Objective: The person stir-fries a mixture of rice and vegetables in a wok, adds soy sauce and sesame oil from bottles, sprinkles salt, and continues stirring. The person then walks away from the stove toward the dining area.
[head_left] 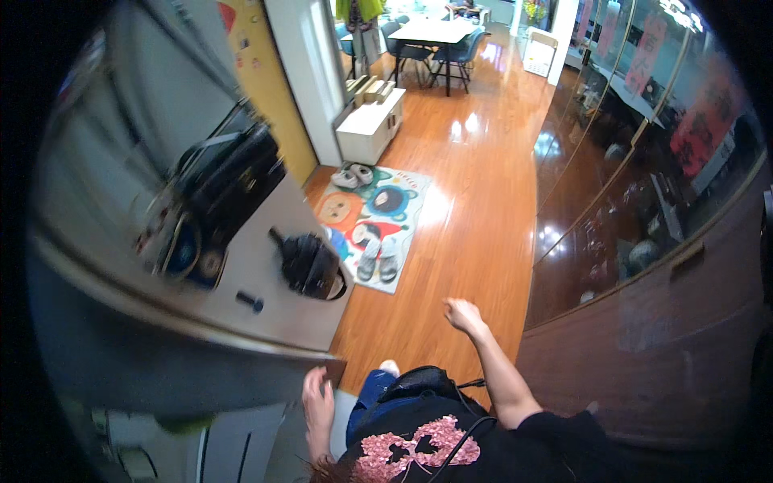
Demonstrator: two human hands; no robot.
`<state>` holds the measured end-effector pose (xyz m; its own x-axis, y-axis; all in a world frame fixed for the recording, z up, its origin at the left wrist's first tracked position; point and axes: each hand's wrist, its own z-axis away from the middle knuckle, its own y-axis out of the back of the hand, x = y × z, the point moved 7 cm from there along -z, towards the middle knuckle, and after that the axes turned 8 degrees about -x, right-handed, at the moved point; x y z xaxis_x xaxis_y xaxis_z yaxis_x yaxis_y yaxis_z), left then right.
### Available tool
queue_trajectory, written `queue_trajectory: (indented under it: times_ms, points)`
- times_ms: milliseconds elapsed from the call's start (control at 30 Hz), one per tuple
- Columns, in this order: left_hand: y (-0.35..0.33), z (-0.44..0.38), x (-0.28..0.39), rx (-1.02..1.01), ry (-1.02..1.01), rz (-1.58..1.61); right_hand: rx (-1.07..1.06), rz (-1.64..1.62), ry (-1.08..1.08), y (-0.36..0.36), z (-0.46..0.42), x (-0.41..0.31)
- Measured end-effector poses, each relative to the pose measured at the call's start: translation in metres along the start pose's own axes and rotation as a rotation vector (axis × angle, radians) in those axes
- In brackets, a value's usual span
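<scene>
My left hand (pixel 318 398) is low in the view, beside the dark corner of a wall or panel (pixel 329 364). Its fingers are bent and a little apart, and nothing shows in them. In front of my body, my right hand (pixel 464 315) hangs over the wood floor (pixel 477 241). Its fingers are curled in, the palm is hidden, and no object shows in it. A black pouch (pixel 420 383) with a dark cable (pixel 462 447) sits at my waist. Left of me, a pale cabinet top (pixel 272 320) bears a small black backpack (pixel 311 265), a black handbag (pixel 241 175) and a small dark cylindrical item (pixel 249 300).
Ahead, a cartoon-print mat (pixel 407 208) holds grey slippers (pixel 378 259) and pale shoes (pixel 352 175). A low white cabinet (pixel 374 127) stands beyond it. Farther off are a white table (pixel 432 30) and chairs (pixel 456 54). Glass-fronted dark cabinets (pixel 604 181) line the right side.
</scene>
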<state>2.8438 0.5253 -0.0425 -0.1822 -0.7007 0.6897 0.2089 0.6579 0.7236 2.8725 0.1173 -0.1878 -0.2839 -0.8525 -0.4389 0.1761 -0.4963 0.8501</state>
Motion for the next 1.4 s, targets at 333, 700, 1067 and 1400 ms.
queue_trajectory:
  times_ms: [333,700,1067,1400]
  points:
    - [-0.173,-0.53,0.297,-0.339,-0.768,-0.194,0.076,-0.364,-0.974,0.087,0.026,0.307]
    - [-0.334,-0.788,0.217,-0.366,-0.052,-0.199,0.235,-0.359,-0.456,0.421,-0.545,0.438]
    - [-0.535,-1.308,0.54,-0.284,-0.465,-0.258,0.334,-0.392,-0.701,0.681,-0.816,0.658]
    - [-0.804,-1.66,0.887,-0.53,-0.798,-0.205,0.385,-0.699,-0.785,0.748,-0.948,0.959]
